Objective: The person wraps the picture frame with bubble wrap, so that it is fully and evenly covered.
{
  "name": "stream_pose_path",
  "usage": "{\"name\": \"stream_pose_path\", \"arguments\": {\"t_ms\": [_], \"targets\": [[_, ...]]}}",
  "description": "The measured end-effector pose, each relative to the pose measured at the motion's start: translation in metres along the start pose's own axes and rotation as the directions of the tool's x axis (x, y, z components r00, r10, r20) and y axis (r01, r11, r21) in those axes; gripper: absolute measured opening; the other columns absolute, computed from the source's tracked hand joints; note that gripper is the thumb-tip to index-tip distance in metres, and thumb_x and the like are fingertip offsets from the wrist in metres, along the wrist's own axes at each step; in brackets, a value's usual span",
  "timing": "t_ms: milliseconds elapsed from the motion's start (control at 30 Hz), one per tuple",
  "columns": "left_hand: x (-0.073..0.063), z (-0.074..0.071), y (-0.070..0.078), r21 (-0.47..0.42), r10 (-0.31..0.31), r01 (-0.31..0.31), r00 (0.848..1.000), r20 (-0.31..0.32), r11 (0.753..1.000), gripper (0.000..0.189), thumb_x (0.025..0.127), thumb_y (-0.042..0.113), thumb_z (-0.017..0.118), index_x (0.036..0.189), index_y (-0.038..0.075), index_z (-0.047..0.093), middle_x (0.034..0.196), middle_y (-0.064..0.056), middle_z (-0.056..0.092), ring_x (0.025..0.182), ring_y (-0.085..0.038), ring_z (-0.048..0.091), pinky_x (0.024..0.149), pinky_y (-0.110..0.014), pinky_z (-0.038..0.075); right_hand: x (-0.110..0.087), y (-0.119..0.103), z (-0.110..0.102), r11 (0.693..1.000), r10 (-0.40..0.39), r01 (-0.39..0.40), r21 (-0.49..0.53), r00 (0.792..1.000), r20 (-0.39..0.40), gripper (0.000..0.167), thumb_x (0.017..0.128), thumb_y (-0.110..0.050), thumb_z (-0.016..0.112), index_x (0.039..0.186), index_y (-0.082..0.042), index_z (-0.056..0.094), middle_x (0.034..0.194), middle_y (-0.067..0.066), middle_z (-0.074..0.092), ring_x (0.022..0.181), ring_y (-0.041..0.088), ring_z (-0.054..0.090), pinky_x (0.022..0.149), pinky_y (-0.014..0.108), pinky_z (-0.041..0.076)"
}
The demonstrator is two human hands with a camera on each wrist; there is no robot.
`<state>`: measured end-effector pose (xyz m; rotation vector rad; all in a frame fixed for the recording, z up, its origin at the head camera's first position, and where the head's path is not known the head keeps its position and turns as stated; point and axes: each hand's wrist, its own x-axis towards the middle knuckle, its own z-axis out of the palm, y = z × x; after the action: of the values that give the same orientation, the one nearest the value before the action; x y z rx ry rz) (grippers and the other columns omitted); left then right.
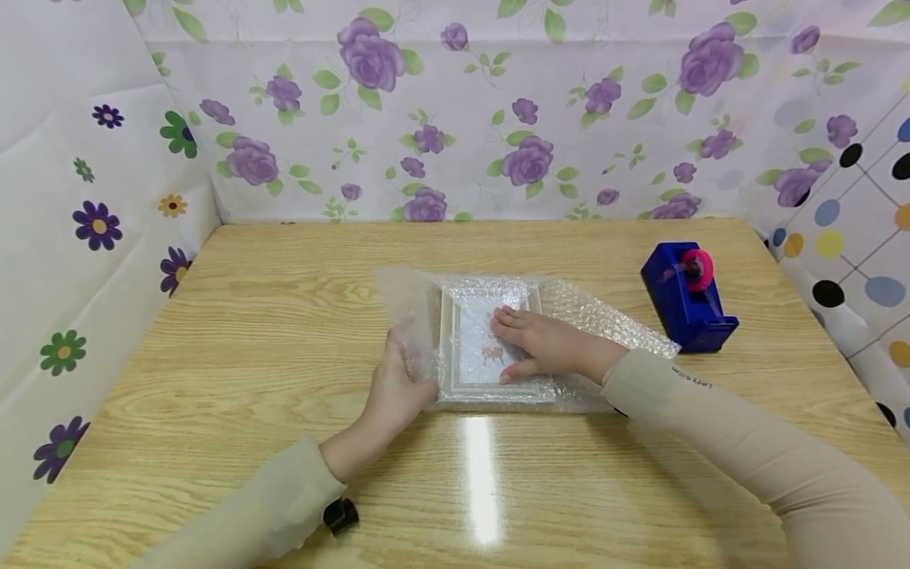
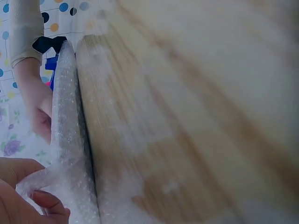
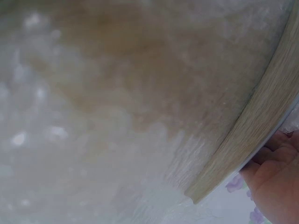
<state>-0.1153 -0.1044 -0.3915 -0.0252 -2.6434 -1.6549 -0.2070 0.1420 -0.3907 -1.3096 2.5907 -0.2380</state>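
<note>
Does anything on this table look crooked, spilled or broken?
Nothing looks spilled or broken. The clear plastic bubble wrap over the pale rectangular picture frame looks askew: its right end slants out toward the blue plastic tape dispenser.

Under the right fingers, clear, bubble-dotted wrap over a white print with an orange-brown figure and a beige frame; around them, a yellow wood-grained table; to their right, a blue dispenser with a pink reel; beyond them, white cloth with purple roses and green leaves
</note>
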Motion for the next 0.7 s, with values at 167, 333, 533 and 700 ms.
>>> {"name": "stream_pose_path", "arguments": {"t_ms": [167, 333, 533, 700], "targets": [[0.0002, -0.0021, 0.0033, 0.033, -0.002, 0.000, 0.999, 0.046, 0.999, 0.093, 0.065, -0.008, 0.066, 0.146, 0.007, 0.023, 0.122, -0.030, 0.052, 0.058, -0.017, 0.051, 0.050, -0.024, 0.048, 0.0010, -0.0004, 0.0005, 1.000, 0.005, -0.005, 0.014, 1.000, -0.001, 0.087, 0.085, -0.049, 0.062, 0.144, 0.007, 0.031, 0.151, 0.026, 0.023, 0.142, 0.039, 0.021, 0.116, 0.048, 0.021], [0.0015, -0.0015, 0.0057, -0.041, -0.010, 0.014, 0.993, 0.114, 0.999, 0.091, 0.068, -0.007, 0.070, 0.147, 0.008, 0.027, 0.129, -0.028, 0.046, 0.085, -0.026, 0.059, 0.062, -0.027, 0.054, 0.0004, -0.0014, 0.0003, 1.000, 0.016, -0.016, 0.016, 1.000, 0.000, 0.087, 0.085, -0.050, 0.062, 0.144, 0.006, 0.031, 0.152, 0.025, 0.022, 0.142, 0.039, 0.021, 0.116, 0.048, 0.022], [-0.0014, -0.0039, 0.0069, -0.110, -0.025, 0.050, 0.976, 0.215, 0.993, 0.099, 0.069, 0.008, 0.083, 0.149, 0.012, 0.026, 0.139, -0.024, 0.045, 0.088, -0.021, 0.058, 0.074, -0.025, 0.052, -0.0001, -0.0007, 0.0006, 1.000, 0.013, -0.013, 0.013, 1.000, -0.003, 0.087, 0.085, -0.050, 0.062, 0.144, 0.006, 0.031, 0.152, 0.026, 0.023, 0.142, 0.039, 0.021, 0.116, 0.049, 0.022], [-0.0037, -0.0106, 0.0077, -0.225, -0.028, 0.091, 0.963, 0.269, 0.970, 0.057, 0.097, 0.017, 0.049, 0.148, 0.003, 0.028, 0.138, -0.026, 0.046, 0.096, -0.017, 0.053, 0.084, -0.025, 0.047, -0.0003, -0.0005, 0.0005, 1.000, 0.001, -0.001, -0.001, 1.000, -0.015, 0.086, 0.085, -0.049, 0.063, 0.143, 0.007, 0.032, 0.151, 0.026, 0.024, 0.141, 0.039, 0.023, 0.116, 0.049, 0.023]]}}
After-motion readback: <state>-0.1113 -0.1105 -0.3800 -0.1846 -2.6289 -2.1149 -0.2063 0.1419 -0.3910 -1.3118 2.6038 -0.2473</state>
